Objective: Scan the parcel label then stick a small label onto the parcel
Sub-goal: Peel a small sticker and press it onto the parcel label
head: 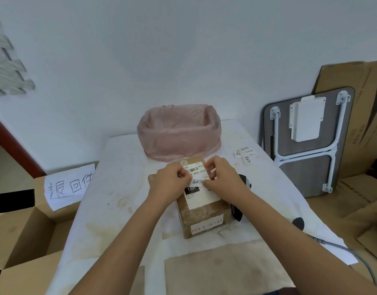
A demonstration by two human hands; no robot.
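Note:
A brown cardboard parcel lies in the middle of the white table. Its white shipping label with a barcode faces up. A small white handwritten label sits over the shipping label. My left hand pinches the small label's left edge. My right hand holds its right edge with the fingertips. A black barcode scanner lies on the table just right of the parcel, partly hidden by my right forearm.
A bin lined with a pink bag stands behind the parcel. Several small labels lie at the table's back right. An open cardboard box with a handwritten sign stands left. A folded table leans on the right wall.

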